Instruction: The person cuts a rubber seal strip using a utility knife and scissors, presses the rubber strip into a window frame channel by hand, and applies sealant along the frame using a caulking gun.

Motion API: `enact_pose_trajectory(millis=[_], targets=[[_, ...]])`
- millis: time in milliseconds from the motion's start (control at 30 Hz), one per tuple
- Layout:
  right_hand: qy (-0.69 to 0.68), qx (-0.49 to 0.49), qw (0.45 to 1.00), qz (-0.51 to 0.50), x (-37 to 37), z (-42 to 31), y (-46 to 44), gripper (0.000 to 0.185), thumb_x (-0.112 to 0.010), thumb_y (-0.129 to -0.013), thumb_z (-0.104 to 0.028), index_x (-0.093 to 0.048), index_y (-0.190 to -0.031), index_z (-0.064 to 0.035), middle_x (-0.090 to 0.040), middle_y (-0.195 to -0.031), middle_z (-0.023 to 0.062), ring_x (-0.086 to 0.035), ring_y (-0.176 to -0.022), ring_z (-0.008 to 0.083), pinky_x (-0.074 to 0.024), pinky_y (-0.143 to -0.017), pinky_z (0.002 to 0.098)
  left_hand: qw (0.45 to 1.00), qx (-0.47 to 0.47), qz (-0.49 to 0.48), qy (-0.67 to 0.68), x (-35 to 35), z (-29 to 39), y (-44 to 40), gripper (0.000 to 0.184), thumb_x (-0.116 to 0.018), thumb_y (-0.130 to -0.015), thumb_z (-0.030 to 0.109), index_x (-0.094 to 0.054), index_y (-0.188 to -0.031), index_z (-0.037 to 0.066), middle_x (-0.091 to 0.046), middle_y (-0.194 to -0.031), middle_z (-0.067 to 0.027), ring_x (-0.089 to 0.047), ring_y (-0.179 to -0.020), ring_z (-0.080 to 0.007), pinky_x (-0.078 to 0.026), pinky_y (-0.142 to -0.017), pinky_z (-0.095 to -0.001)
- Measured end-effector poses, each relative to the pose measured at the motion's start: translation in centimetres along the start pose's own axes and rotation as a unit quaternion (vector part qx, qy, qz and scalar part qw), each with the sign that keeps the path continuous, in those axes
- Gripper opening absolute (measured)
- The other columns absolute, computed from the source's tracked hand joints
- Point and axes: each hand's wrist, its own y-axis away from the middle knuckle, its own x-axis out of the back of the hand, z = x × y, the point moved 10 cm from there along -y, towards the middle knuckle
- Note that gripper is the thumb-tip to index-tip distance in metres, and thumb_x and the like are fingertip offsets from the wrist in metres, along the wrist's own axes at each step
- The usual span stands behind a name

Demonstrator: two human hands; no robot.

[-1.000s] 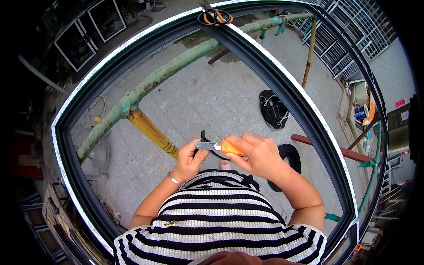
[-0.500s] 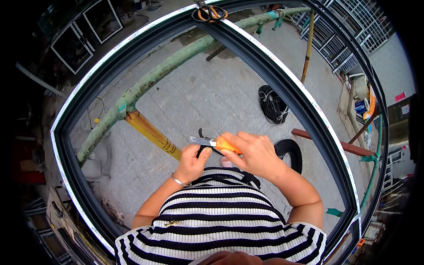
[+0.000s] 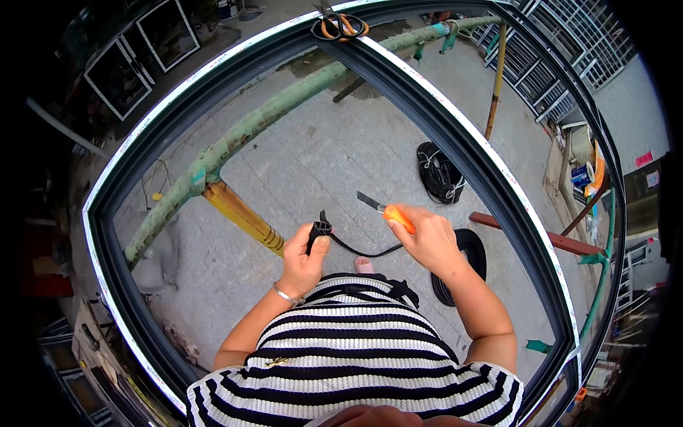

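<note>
My left hand [image 3: 302, 260] is closed around the cut-looking end of a black rubber seal strip [image 3: 321, 228], whose hollow profile faces up. The strip's thin length [image 3: 363, 253] hangs in a curve toward the right and goes out of sight behind my right hand [image 3: 432, 243]. That hand is wrapped around the orange handle of a utility knife [image 3: 398, 216]. Its blade [image 3: 370, 201] is out, pointing up and left, apart from the strip. Both hands are over the opening of a large dark window frame [image 3: 491, 153] with white edges.
Orange-handled scissors [image 3: 340, 27] lie on the frame's far corner. Green pipe [image 3: 256, 117] and a yellow pole [image 3: 242, 215] run under the frame. On the floor are a tied black bundle [image 3: 440, 174] and a black strip coil [image 3: 473, 260]. Metal grilles [image 3: 562, 57] stand at the upper right.
My right hand has moved the knife right and slightly up, away from my left hand. The blade has left the strip, whose end and hanging length now show.
</note>
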Motion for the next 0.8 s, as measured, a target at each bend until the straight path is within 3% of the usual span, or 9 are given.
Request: enact_pose_trajectory(millis=[133,333,433,533,800], targets=[[-0.05,-0.03,0.998,0.009,0.7,-0.1,0.3,0.033,-0.06,-0.091,-0.033,-0.064,-0.112,-0.0065,-0.068,-0.096,0.019,-0.066,-0.086,0.039,-0.0516,-0.074,0.0451,0.999,0.031,0.013,0.018,0.2,0.2,-0.4,0.028,-0.053,-0.1,0.029,-0.056,-0.104,0.001,-0.057,-0.074,-0.0007,-0.048,-0.062,-0.0053,-0.04,-0.057,-0.0201],[-0.087,-0.019,0.995,-0.033,-0.3,-2.1,-0.1,0.034,-0.061,-0.091,-0.033,-0.062,-0.111,-0.0058,-0.068,-0.094,0.0189,-0.066,-0.084,0.0391,-0.0516,-0.073,0.0448,0.995,0.066,0.026,0.077,0.8,-0.4,-0.6,0.029,-0.051,-0.101,0.029,-0.056,-0.106,0.001,-0.057,-0.076,-0.001,-0.049,-0.063,-0.0062,-0.041,-0.058,-0.0207],[-0.114,0.025,0.992,-0.035,-0.2,-4.1,-0.4,0.034,-0.062,-0.091,-0.034,-0.063,-0.109,-0.0061,-0.068,-0.094,0.0176,-0.066,-0.081,0.0379,-0.0522,-0.07,0.0437,0.994,0.07,0.026,0.082,1.1,-0.4,-0.5,0.029,-0.051,-0.101,0.029,-0.055,-0.107,0.001,-0.057,-0.077,-0.001,-0.05,-0.064,-0.0066,-0.042,-0.059,-0.0209],[-0.126,0.152,0.98,-0.016,-0.1,-7.2,-0.5,0.035,-0.064,-0.089,-0.035,-0.064,-0.109,-0.0064,-0.067,-0.092,0.0158,-0.066,-0.077,0.0358,-0.0527,-0.065,0.0423,0.995,0.057,0.023,0.076,1.5,-0.2,-0.5,0.027,-0.053,-0.1,0.027,-0.056,-0.107,0.002,-0.056,-0.077,-0.0003,-0.049,-0.065,-0.0061,-0.041,-0.058,-0.0206],[-0.096,0.192,0.976,-0.042,-1.1,-10.5,-1.3,0.035,-0.065,-0.088,-0.034,-0.064,-0.109,-0.0068,-0.066,-0.086,0.0138,-0.065,-0.069,0.034,-0.052,-0.059,0.042,0.995,0.056,0.049,0.06,2.1,0.0,0.0,0.024,-0.058,-0.098,0.026,-0.06,-0.104,0.002,-0.058,-0.077,-0.0001,-0.05,-0.066,-0.006,-0.042,-0.059,-0.0209]])
